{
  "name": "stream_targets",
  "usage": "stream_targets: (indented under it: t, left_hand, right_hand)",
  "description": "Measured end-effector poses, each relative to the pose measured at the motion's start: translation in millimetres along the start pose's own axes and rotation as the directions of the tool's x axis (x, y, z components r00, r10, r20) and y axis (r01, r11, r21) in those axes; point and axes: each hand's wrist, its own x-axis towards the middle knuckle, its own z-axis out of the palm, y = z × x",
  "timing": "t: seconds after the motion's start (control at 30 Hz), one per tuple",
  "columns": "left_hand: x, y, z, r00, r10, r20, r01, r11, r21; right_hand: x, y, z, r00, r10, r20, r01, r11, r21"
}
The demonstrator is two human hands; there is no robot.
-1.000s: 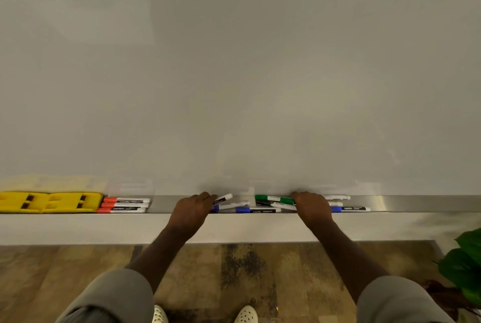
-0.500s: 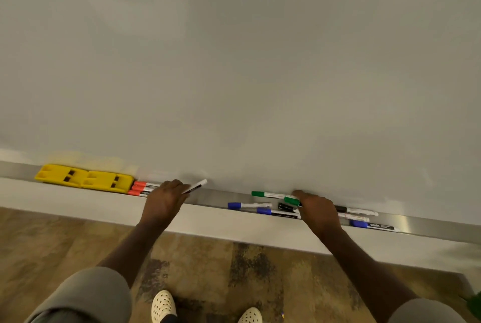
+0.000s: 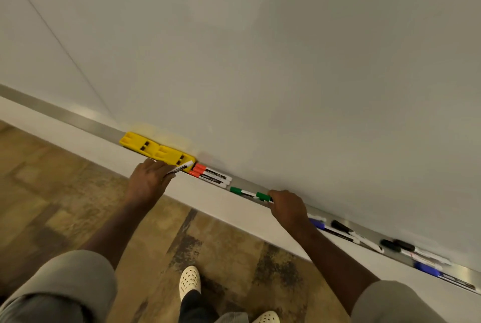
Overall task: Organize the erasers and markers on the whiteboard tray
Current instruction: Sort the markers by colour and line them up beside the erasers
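The left hand covers most of the white marker, so its cap colour cannot be told. The right hand hides one green marker's barrel. The blue and black markers far right are blurred, and the tray runs off the frame's edge.

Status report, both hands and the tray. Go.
Left hand shut on white marker, beside yellow erasers. Right hand shut on green marker. Blue, black markers unsorted. Path clear.

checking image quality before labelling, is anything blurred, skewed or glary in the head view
Head view: steeply tilted, so the silver metal whiteboard tray runs diagonally; the black-capped markers at far right are motion-smeared; the two yellow plastic erasers stay fairly sharp and cast a faint yellow reflection on the glossy white board; lighting dim, even.
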Motion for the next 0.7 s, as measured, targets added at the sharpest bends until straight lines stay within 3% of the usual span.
stream_targets:
  t: [0.33,0.53,0.7]
  left_hand:
    - [57,32,19,0.958,0.287,0.013,-0.283,0.952,-0.118]
    - [79,92,50,0.835,0.544,0.087,-0.523,0.832,-0.183]
    - [86,131,71,0.744,0.655,0.128,-0.615,0.748,-0.25]
  right_hand:
    - [2,-14,7,0.999,0.031,-0.032,-0.026,0.99,0.136]
    - [-22,-8,-1,0.975,0.192,-0.112,-0.144,0.93,0.338]
    - [-42,2,-6,0.939,0.297,-0.171,-0.205,0.888,0.411]
